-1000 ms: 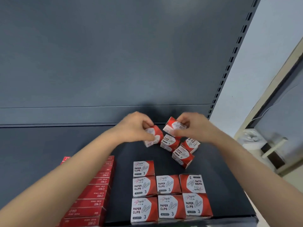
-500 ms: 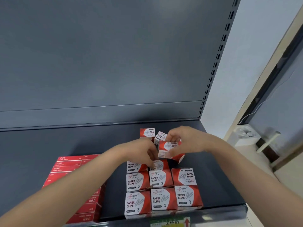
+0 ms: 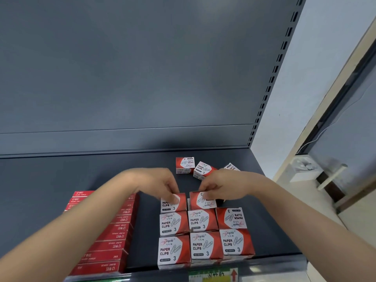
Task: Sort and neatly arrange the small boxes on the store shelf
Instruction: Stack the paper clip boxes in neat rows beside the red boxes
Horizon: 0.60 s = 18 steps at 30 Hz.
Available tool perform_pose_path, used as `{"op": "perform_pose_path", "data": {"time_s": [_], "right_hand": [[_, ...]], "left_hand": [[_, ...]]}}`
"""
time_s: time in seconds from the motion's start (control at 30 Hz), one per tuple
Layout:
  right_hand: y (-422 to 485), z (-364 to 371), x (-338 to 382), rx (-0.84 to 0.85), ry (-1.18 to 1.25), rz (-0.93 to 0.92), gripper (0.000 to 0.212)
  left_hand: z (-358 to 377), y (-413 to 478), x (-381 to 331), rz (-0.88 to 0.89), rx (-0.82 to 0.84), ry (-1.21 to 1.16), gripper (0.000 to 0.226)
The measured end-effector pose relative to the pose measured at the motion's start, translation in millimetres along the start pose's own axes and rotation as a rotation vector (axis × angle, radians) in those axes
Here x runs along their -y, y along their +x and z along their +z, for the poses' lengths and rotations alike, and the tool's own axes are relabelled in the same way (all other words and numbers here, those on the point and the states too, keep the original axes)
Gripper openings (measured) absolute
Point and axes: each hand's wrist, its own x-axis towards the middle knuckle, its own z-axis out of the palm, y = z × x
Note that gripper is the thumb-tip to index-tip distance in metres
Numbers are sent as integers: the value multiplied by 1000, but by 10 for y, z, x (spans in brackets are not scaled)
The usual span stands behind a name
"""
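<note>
At the shelf's (image 3: 61, 176) front-left corner we see a block of red staple boxes (image 3: 114, 231), all closed. Next, our left hand (image 3: 156, 184): fingers curled down, pinching the back-left box (image 3: 173, 206), thumb on its white label. That box sits in the 3rd row of the paper-clip grid (image 3: 203, 245) at the shelf's front edge, approx mid-shelf. The grid has 3 boxes in the front row and 3 in the 2nd, all closed and marked "PAPER CLIPS 3"; contents not visible. Our right hand (image 3: 221, 186) grips the upside-down box (image 3: 202, 201), just beside the back-left box w/ a narrow gap btw them. Toward the back edge, right of centre, 3 loose boxes (image 3: 203, 169) lie askew.
</note>
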Motion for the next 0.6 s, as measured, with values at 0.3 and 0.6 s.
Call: {"op": "perform_pose_path", "data": {"time_s": [0.3,0.6], "right_hand": [[-112,20,-225,-371,116,65,26],[-126,129,-467,-445,-42,336,37]], "left_hand": [[-47,116,21,60,-195,-68,24],[-188,804,-283,188,-471,456,62]]}}
